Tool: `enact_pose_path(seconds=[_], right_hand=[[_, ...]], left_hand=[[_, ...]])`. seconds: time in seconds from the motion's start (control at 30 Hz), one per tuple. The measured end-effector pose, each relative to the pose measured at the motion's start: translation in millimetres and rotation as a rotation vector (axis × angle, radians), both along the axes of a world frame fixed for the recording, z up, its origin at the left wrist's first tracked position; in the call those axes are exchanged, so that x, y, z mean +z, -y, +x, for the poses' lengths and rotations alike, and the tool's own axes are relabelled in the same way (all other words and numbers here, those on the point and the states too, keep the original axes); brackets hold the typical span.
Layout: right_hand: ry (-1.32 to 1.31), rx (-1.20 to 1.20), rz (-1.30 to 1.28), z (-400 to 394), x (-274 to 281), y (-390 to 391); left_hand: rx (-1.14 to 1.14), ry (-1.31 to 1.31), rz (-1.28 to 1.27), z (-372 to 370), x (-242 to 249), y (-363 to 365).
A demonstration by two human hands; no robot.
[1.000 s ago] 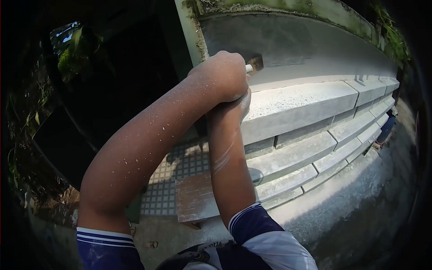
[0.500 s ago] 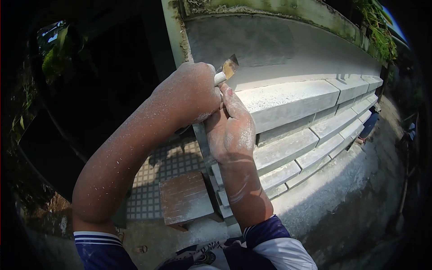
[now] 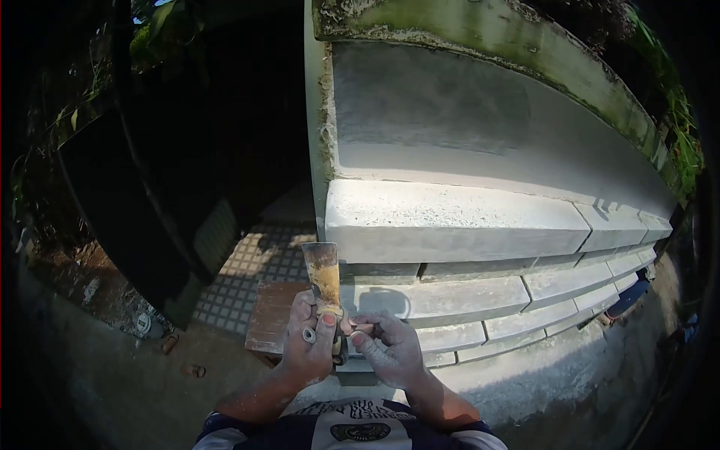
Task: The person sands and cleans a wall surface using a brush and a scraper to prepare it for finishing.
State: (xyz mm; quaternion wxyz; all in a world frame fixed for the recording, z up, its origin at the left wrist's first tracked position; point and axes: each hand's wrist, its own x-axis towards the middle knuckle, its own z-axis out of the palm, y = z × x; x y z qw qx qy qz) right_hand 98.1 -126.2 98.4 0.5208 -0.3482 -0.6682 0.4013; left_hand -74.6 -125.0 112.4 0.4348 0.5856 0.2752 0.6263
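My left hand [image 3: 309, 337], dusted white and wearing a ring, is wrapped round the handle of a scraper [image 3: 323, 274] whose blade points up. My right hand [image 3: 388, 351] is closed just to the right of it, its fingertips pinched by the lower end of the handle on something small that I cannot make out. Behind the hands runs a pale stepped ledge of blocks [image 3: 457, 246], with white dust and crumbs on its top. Above the ledge stands a smooth grey wall panel [image 3: 442, 97].
A brown wooden stool [image 3: 274, 315] stands left of my hands, beside a tiled floor [image 3: 238, 274]. A dark doorway lies beyond. Sandals [image 3: 195, 370] rest on the ground at the lower left. A mossy beam [image 3: 480, 34] tops the wall. Part of a person [image 3: 628, 298] shows far right.
Both hands have come down and nearer my body, and the forearms are no longer crossed. The scraper, now upright, is in my left hand. The view has shifted, showing more of the ledge.
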Motion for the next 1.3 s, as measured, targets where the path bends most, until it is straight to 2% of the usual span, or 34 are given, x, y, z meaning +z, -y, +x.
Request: enact_pose_path(seconds=[0.03, 0.17, 0.27, 0.37, 0.43, 0.57, 0.67, 0.77, 0.87, 0.97, 1.03, 1.1, 1.17, 1.2, 1.27, 1.3], right_hand=[[0.017, 0.050, -0.144, 5, -8, 1], [0.096, 0.059, 0.209, 23, -36, -11], [0.100, 0.168, 0.079, 35, -65, -11], [0.076, 0.210, -0.023, 43, -117, -17], [0.043, 0.212, -0.007, 49, -118, -11], [0.011, 0.301, -0.088, 61, -147, -5], [0.067, 0.286, 0.006, 71, -130, -1], [-0.031, 0.381, -0.179, 84, -149, -4], [0.238, 0.386, -0.260, 105, -140, -6], [0.499, 0.466, -0.251, 129, -110, -10], [0.357, 0.463, -0.226, 146, -112, -13], [0.114, 0.472, -0.285, 163, -111, -17], [-0.226, 0.486, -0.409, 180, -106, -24], [-0.244, 0.384, -0.381, 185, -91, -27], [-0.064, 0.088, -0.311, 194, -47, -23], [-0.138, 0.121, -0.193, 192, -21, -21]], left_hand=[[0.004, 0.052, 0.012, 12, -10, 3], [0.044, 0.136, -0.037, 35, -55, 7], [0.051, 0.261, -0.269, 54, -76, 17], [0.247, 0.161, -0.154, 74, -92, 20], [0.341, 0.104, -0.084, 84, -99, 22], [0.263, 0.044, -0.142, 87, -114, 29], [0.173, 0.202, -0.067, 103, -109, 26], [0.153, 0.292, -0.028, 109, -113, 19], [0.184, 0.452, -0.111, 107, -104, 13], [0.350, 0.647, -0.127, 102, -110, -10], [0.497, 0.187, -0.323, 87, -102, -14], [0.697, -0.429, -0.306, 69, -103, -17], [0.621, -0.507, -0.325, 64, -99, -17], [0.581, -0.545, -0.332, 61, -97, -18], [0.571, -0.592, -0.319, 56, -103, -26], [0.563, -0.615, -0.315, 54, -105, -28]])
